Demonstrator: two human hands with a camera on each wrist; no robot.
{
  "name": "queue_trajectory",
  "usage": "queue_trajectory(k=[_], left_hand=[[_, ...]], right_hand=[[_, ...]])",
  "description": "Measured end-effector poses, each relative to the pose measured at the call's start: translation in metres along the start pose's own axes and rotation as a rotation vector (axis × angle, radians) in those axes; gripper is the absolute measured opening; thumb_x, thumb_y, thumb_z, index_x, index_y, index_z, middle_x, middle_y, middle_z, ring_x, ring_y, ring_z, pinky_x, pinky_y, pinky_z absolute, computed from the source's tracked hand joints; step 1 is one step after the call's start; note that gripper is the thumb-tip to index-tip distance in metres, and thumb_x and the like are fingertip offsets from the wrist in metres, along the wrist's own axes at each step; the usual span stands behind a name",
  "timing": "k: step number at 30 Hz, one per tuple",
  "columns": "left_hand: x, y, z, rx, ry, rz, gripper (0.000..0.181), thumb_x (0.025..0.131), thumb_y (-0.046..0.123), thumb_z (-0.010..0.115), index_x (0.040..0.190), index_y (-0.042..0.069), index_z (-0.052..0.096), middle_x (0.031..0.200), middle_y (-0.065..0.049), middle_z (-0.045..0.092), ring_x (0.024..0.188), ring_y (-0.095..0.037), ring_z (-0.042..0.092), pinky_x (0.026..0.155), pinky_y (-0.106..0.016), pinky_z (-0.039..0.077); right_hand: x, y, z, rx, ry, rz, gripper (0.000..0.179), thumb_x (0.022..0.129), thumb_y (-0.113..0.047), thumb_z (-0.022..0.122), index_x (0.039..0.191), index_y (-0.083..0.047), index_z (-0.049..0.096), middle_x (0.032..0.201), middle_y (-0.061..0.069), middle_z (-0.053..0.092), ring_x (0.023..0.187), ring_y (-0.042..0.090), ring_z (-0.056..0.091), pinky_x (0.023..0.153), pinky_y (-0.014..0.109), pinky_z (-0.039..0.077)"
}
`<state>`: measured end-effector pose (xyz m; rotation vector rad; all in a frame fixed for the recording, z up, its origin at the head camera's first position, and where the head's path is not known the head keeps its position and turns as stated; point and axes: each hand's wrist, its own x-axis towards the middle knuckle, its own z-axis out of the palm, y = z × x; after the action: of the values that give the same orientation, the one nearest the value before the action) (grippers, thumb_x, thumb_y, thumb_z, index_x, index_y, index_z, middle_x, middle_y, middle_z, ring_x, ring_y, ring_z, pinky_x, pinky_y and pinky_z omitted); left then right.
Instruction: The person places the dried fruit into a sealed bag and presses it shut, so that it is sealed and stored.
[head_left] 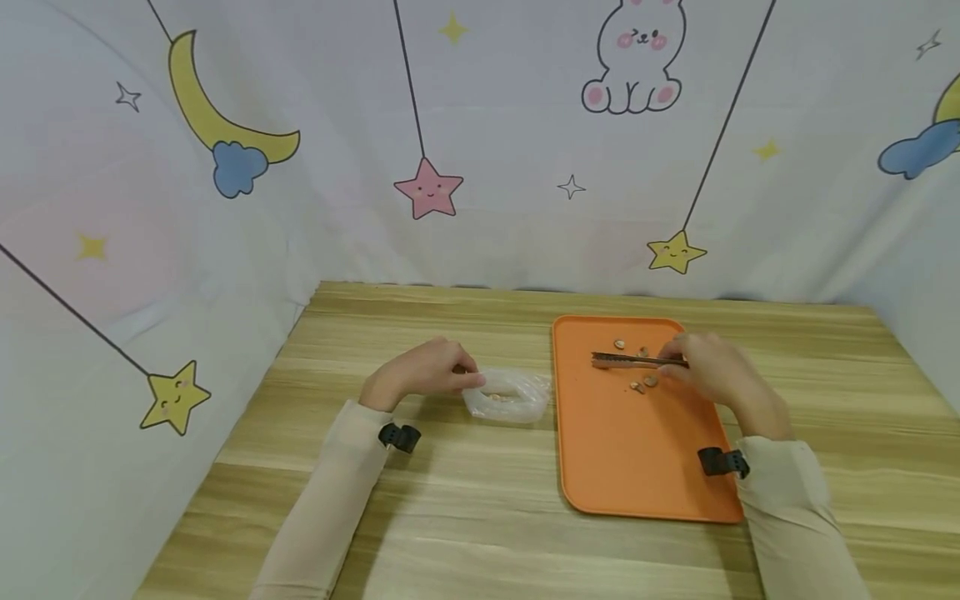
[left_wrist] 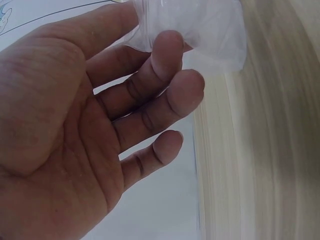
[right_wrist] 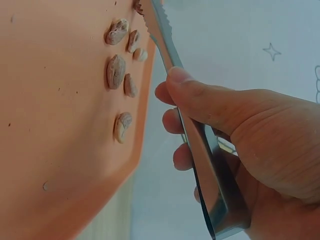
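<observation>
My left hand pinches the rim of a clear plastic bag between thumb and index finger, the other fingers loosely bent. The bag's mouth gapes upward, and a few small pale brown pieces show inside. Over the orange tray, my right hand grips metal tongs, thumb on one arm and fingers on the other. Their serrated tips point left toward the bag in the head view. Several small, wrinkled brown pieces, like dried mushrooms, lie on the tray below. One brown piece overlaps the tips; I cannot tell whether they hold it.
Bag and tray stand side by side on a wood-grain table, the bag close to the tray's left rim. Behind the table hangs a white curtain printed with stars, a moon and a rabbit. Dark bands circle both wrists.
</observation>
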<state>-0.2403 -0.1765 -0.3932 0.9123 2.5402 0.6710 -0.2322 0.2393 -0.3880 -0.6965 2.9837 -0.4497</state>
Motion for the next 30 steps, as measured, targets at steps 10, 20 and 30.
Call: queue_trajectory(k=[10,20,30], left_hand=[[-0.001,0.001,-0.001,0.013,-0.003,0.016,0.025,0.103,0.027,0.06,0.089,0.014,0.075,0.074,-0.007,0.068,0.055,-0.006,0.045,0.059,-0.024,0.037],[-0.002,0.0,-0.001,0.005,-0.002,0.021,0.024,0.103,0.028,0.06,0.092,0.014,0.076,0.075,-0.005,0.07,0.055,-0.007,0.048,0.059,-0.025,0.039],[-0.002,0.002,-0.001,0.007,-0.011,0.026,0.026,0.103,0.027,0.059,0.088,0.014,0.075,0.071,-0.009,0.067,0.053,-0.007,0.042,0.057,-0.024,0.037]], right_hand=[[-0.002,-0.006,-0.006,-0.002,0.017,-0.009,0.01,0.092,-0.013,0.074,0.1,-0.008,0.077,0.096,0.007,0.073,0.078,0.02,0.063,0.064,0.04,0.049],[-0.006,-0.029,-0.021,0.01,0.104,-0.11,0.011,0.091,-0.013,0.074,0.101,-0.008,0.077,0.095,0.003,0.07,0.075,0.016,0.06,0.063,0.035,0.046],[-0.004,-0.067,-0.02,0.023,0.199,-0.271,0.012,0.092,-0.016,0.073,0.103,-0.011,0.077,0.088,-0.007,0.064,0.06,0.002,0.049,0.056,0.027,0.043]])
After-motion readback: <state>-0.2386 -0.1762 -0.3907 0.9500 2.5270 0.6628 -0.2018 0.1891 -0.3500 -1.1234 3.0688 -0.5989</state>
